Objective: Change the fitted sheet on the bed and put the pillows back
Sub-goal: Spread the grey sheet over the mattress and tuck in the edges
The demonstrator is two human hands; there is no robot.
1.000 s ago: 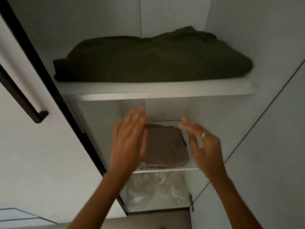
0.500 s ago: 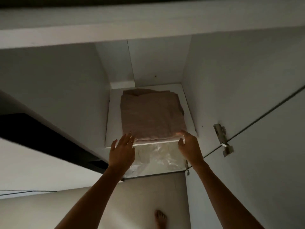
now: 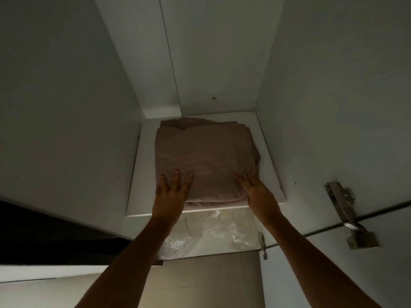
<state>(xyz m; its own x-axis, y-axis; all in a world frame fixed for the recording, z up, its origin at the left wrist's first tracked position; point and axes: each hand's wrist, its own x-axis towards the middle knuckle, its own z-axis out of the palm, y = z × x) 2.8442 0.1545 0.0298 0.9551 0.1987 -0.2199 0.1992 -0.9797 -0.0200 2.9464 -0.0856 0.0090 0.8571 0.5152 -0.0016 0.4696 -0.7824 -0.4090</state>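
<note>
On the cupboard shelf (image 3: 270, 174), our left hand (image 3: 171, 194) and right hand (image 3: 255, 190) lie flat-fingered on the folded sheet's (image 3: 204, 156) near corners (equally near), the sheet stretching away from us.

Moved from the shelf's (image 3: 270, 165) front edge onto the folded sheet (image 3: 205, 156). Left hand (image 3: 171, 194) and right hand (image 3: 255, 192) now resting flat on its near corners.

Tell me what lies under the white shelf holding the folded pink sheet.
Below the white wardrobe shelf, crinkled clear plastic wrapping shows over something pale; its contents cannot be made out. The folded dusty-pink sheet, the left hand and the right hand cover the shelf's middle.
</note>
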